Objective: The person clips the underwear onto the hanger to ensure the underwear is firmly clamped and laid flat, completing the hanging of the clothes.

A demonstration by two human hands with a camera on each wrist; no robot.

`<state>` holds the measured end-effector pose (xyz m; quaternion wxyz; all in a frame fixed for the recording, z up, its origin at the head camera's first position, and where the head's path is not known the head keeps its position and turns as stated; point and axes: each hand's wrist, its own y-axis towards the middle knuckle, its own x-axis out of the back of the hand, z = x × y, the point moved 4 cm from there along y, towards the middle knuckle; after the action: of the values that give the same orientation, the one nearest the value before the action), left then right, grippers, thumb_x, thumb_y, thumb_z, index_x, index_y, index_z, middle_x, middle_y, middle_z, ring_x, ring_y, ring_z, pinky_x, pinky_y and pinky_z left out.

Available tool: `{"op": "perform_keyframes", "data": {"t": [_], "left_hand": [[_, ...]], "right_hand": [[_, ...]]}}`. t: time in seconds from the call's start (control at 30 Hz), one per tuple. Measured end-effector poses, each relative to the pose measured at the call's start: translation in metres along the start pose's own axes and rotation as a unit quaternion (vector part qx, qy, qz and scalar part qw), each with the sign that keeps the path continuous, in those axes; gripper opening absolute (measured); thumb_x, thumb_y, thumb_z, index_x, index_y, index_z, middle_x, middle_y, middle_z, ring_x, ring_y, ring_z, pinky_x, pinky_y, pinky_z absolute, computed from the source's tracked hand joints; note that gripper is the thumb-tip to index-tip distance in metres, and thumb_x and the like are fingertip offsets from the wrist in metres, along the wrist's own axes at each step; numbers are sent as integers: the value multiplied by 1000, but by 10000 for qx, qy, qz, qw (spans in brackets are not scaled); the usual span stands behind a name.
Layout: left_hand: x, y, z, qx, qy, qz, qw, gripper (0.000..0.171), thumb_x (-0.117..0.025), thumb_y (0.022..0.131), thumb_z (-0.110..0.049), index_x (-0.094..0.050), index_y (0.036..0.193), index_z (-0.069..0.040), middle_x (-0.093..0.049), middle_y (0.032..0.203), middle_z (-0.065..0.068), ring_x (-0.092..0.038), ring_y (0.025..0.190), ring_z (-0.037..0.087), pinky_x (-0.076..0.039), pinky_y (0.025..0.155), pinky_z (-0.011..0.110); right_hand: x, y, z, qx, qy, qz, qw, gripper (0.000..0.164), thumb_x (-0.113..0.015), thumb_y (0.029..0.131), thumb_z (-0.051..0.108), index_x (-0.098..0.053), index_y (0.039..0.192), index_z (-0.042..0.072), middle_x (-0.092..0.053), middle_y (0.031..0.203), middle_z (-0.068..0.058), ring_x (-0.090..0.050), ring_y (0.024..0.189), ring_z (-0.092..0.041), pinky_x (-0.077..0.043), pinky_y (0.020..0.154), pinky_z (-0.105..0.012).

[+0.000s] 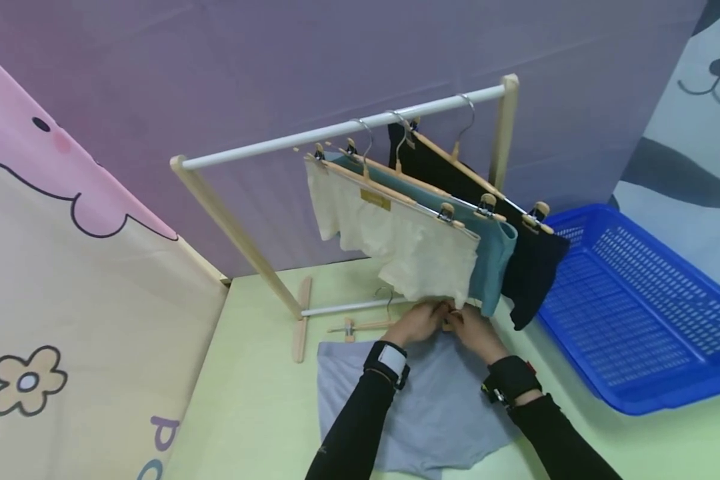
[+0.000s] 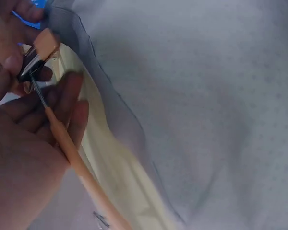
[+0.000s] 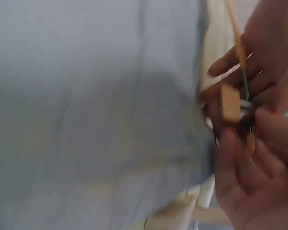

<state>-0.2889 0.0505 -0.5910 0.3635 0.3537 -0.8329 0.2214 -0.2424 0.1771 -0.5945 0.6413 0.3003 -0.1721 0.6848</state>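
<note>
A pale grey-lilac garment point(image 1: 450, 407), shaped like shorts, lies flat below both hands. At its top edge is a wooden clip hanger point(image 1: 369, 326) with a metal hook. My left hand point(image 1: 419, 323) holds the hanger near its right end, the wooden bar point(image 2: 77, 163) crossing its fingers in the left wrist view. My right hand point(image 3: 259, 182) pinches the clip point(image 3: 230, 104) at that end. Both hands meet there, beside the garment's waistband point(image 2: 120, 105), whose cream inner side shows. The hanger's other clip point(image 1: 349, 330) sits left of the hands, away from the cloth.
A rack with a white rail point(image 1: 336, 129) stands behind the hands. From it hang cream shorts point(image 1: 396, 233), a teal garment point(image 1: 495, 253) and a black garment point(image 1: 534, 273) on clip hangers; the cream hem hangs right at my fingers. A blue basket point(image 1: 636, 393) stands at right.
</note>
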Motion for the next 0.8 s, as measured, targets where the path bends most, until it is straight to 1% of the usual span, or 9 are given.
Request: {"op": "perform_keyframes", "data": {"t": [0.13, 0.2, 0.27, 0.33, 0.4, 0.47, 0.6, 0.73, 0.8], "left_hand": [[2, -1, 7, 59, -213, -6, 9998, 38, -35, 109, -33, -66, 123, -14, -68, 112, 5, -63, 102, 17, -51, 87, 29], [4, -3, 11, 92, -491, -106, 9987, 37, -41, 107, -35, -67, 121, -14, -68, 114, 5, -64, 103, 19, -51, 87, 30], [6, -5, 15, 140, -824, -209, 9963, 36, -45, 106, -37, -66, 125, -14, -67, 123, 6, -63, 111, 21, -51, 92, 32], [7, -6, 18, 184, -1097, -278, 9934, 37, -49, 104, -39, -65, 128, -15, -65, 127, 6, -62, 115, 21, -50, 93, 32], [8, -6, 19, 153, -1345, -333, 9902, 38, -52, 103, -40, -65, 128, -15, -66, 125, 7, -63, 113, 21, -51, 91, 31], [7, -4, 20, 61, -1511, -414, 9876, 37, -56, 101, -39, -66, 126, -13, -67, 122, 6, -64, 108, 19, -52, 88, 29], [4, -2, 22, -134, -1770, -735, 9814, 33, -64, 97, -36, -71, 118, -12, -72, 114, 2, -67, 100, 12, -53, 84, 25], [0, -5, 26, 9, -1879, -967, 9774, 30, -68, 94, -38, -74, 114, -16, -75, 108, -4, -67, 96, 8, -53, 83, 24], [0, -6, 27, 9, -1855, -1061, 9769, 30, -68, 94, -39, -75, 113, -16, -76, 106, -4, -66, 93, 6, -53, 80, 24]], "right_hand": [[6, -6, 1, -53, -626, -226, 9978, 18, -66, 95, 12, -59, 81, 4, -51, 67, -9, -47, 54, -17, -37, 49, -31], [7, -10, 3, 95, -927, -199, 9955, 25, -70, 92, 14, -55, 75, 6, -47, 68, -8, -45, 54, -17, -37, 50, -32], [7, -13, 4, 247, -1173, -101, 9927, 21, -73, 90, 13, -59, 81, 1, -54, 78, -15, -53, 59, -22, -43, 52, -35], [6, -16, 3, 252, -1299, 74, 9912, 23, -73, 90, 14, -62, 97, -5, -59, 96, -26, -61, 70, -31, -50, 59, -40], [5, -17, 1, 124, -1196, 268, 9924, 36, -72, 91, 11, -59, 116, -10, -57, 115, -35, -64, 86, -41, -54, 71, -47], [3, -18, -2, -74, -957, 439, 9944, 44, -69, 92, 10, -53, 128, -10, -54, 123, -36, -62, 99, -46, -53, 80, -51], [3, -20, -6, -325, -575, 566, 9962, 32, -65, 94, 9, -58, 119, -9, -61, 113, -29, -61, 101, -45, -52, 84, -52], [4, -23, -7, -268, -359, 334, 9984, 16, -67, 93, 7, -65, 101, -6, -67, 98, -21, -64, 87, -36, -54, 75, -44], [6, -24, -6, -346, -89, 137, 9993, 11, -68, 92, 6, -65, 88, -4, -65, 82, -14, -61, 72, -26, -51, 65, -37]]}}
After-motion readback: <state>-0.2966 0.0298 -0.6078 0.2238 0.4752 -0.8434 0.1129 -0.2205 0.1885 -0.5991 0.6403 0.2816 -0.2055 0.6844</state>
